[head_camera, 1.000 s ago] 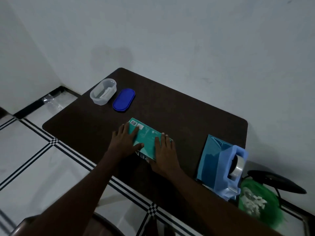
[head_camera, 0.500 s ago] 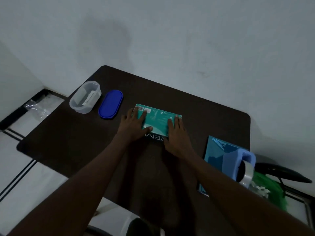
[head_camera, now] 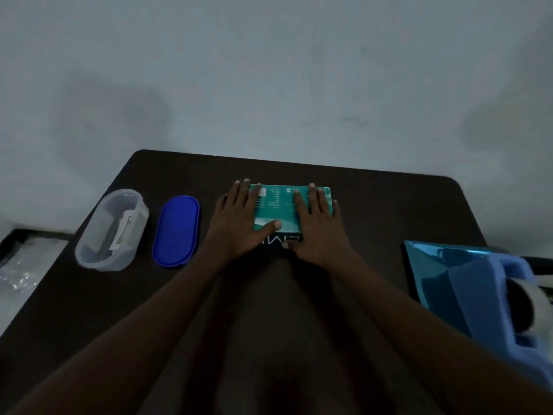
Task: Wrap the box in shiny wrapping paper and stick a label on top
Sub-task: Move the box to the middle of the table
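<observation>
Teal box (head_camera: pixel 276 215) flat at table (head_camera: pixel 374 211) ctr, unwrapped. L hand (head_camera: pixel 239 223) & R hand (head_camera: pixel 314 226) pressing on it, fingers straight. Shiny blue paper (head_camera: pixel 431 271) untouched at right; wrap + label still to do.

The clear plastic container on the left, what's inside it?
Inside the clear container a pale card or paper piece leans against the wall. Its markings are too small to read, and the frosted walls hide anything lower down.

Dim, bluish light throughout; the dark table (head_camera: pixel 374 211) swallows detail; soft shadows blotch the wall (head_camera: pixel 269 70); wide-angle bending at the edges; forearms near the lens blur; faint sheen on the wrapping paper (head_camera: pixel 431 265).
</observation>
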`<state>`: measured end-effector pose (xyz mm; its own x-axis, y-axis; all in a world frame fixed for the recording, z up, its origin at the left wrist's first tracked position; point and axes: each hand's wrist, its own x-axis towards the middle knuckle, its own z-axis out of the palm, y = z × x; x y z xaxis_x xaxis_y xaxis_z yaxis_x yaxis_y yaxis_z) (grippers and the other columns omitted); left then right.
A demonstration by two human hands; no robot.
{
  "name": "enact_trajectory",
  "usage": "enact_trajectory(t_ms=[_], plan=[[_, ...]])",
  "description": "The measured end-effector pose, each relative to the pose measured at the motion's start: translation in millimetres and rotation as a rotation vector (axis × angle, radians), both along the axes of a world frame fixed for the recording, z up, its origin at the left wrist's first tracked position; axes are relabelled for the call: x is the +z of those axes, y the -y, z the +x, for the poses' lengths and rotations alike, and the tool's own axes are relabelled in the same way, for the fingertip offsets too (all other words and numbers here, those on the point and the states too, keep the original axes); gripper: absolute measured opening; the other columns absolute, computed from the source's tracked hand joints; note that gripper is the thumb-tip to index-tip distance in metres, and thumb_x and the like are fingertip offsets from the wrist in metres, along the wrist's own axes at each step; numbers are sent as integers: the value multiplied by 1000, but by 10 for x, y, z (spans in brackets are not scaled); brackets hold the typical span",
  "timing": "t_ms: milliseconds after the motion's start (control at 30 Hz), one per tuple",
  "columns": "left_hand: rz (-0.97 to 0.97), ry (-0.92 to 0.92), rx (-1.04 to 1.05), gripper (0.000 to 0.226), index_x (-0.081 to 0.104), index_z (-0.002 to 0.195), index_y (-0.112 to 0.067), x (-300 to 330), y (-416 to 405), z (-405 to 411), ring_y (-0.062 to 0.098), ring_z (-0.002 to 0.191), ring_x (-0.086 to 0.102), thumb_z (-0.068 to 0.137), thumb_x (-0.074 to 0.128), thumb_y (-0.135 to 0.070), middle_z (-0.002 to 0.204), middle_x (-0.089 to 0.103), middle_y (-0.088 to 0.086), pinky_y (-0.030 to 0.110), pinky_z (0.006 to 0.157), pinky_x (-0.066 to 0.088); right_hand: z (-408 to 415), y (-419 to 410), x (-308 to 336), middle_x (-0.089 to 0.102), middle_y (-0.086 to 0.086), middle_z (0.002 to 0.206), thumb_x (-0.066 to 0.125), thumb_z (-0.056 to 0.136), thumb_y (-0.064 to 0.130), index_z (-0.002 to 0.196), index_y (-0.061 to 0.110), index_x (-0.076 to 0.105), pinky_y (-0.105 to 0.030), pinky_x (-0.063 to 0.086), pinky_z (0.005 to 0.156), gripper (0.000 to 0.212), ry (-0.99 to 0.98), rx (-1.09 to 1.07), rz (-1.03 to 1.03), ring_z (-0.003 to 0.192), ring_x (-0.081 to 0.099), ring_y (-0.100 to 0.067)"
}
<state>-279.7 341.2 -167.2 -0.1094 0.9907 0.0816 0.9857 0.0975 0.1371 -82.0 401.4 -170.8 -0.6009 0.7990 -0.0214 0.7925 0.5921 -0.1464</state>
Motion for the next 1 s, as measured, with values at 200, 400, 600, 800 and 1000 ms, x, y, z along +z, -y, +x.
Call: enact_trajectory(t_ms=[200, 400, 600, 800, 1000], plan=[[27, -87, -102, 100, 16, 155, -23, -42, -301, -142, 30, 148, 14, 76, 13, -84, 159, 21, 13, 49, 118, 14, -64, -21, -124, -9, -20, 162, 49, 81, 73, 157, 19, -7, -58, 4, 120, 109, -2, -74, 88, 150, -9, -37], [91, -87, -144, 94, 37, 147, -29, 18, -463, -268, 25, 127, 41, 74, 21, -86, 134, 45, 8, 44, 108, 31, -105, -19, -92, -5, -21, 162, 51, 82, 73, 157, 17, -5, -59, 9, 119, 109, 37, -64, 100, 150, -4, -37], [38, 84, -190, 63, 50, 120, -21, 92, -434, -222, 18, 92, 59, 82, 53, -71, 114, 62, 3, 34, 75, 49, -44, 180, -170, 6, -20, 163, 32, 76, 88, 157, 20, 6, -59, 14, 117, 109, 7, -78, 197, 150, 6, -35], [39, 51, -222, 59, 55, 118, -28, 77, -66, -134, 21, 89, 62, 82, 50, -74, 109, 67, 7, 35, 77, 51, 20, 600, -103, 42, -13, 150, 18, 62, 96, 149, 22, 34, -51, 35, 109, 115, -58, -85, 248, 138, 38, -31], [78, 40, -104, 64, 59, 81, -15, 86, 903, -192, 20, 77, 60, 78, 50, -78, 87, 65, 6, 32, 67, 45, 112, 1451, 76, 61, -14, 124, 65, 72, 74, 127, 15, 60, -37, 43, 98, 80, -206, -116, 194, 117, 54, -30]])
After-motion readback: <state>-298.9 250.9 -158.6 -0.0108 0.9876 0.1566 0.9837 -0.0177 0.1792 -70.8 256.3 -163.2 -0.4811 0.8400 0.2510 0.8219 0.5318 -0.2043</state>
